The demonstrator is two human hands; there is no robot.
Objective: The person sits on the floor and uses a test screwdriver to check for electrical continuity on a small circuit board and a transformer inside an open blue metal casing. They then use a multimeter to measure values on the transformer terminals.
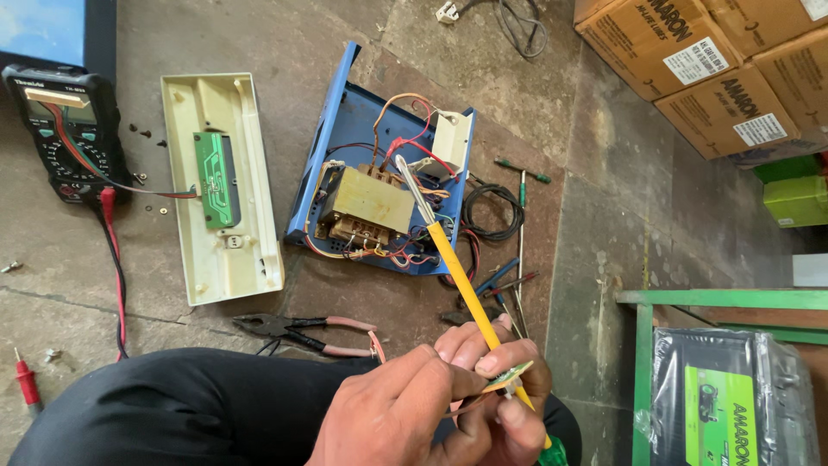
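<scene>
Stone floor, both hands (pixel 448 393) around yellow soldering iron (pixel 461 280).

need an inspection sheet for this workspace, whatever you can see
surface: bare stone floor, dusty and stained.
job's things: small green circuit board and yellow-handled soldering iron in the hands.
clutter: opened blue chassis with transformer; cream cover holding a green board; multimeter; pliers; screwdrivers; loose screws.
grippers: left hand and right hand meet around the small board and iron; which fingers hold which is unclear.
cables: red and black meter leads; coiled black cord.
surroundings: cardboard boxes; green rack; wrapped battery.
</scene>
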